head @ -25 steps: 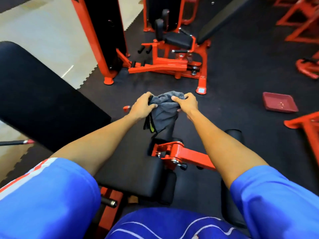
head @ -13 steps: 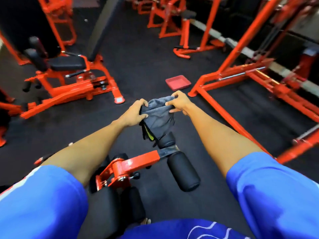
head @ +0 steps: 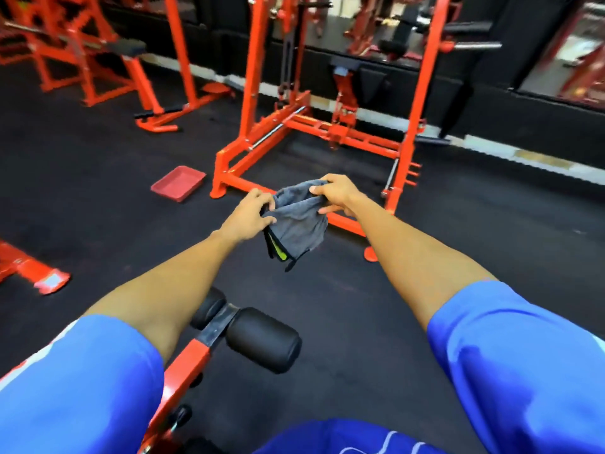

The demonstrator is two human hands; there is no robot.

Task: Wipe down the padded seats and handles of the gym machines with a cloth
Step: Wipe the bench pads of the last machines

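Near the frame's centre, the left hand (head: 250, 213) pinches the left edge of a soft grey cloth (head: 299, 221), and the right hand (head: 337, 192) grips its upper right corner; both hands are closed on it. The cloth hangs between them in the air, crumpled, with a black fold and a yellow-green strip showing at its lower left. Below, at bottom centre, sits a black padded roller (head: 263, 339) on an orange machine arm (head: 183, 371). A red flat tray (head: 178, 182) lies on the black rubber floor (head: 98, 191) at centre left. Compared with half a second ago, the view has swung right: the orange rack frame (head: 327, 132) now fills the upper centre, and the cloth is clear of the roller.
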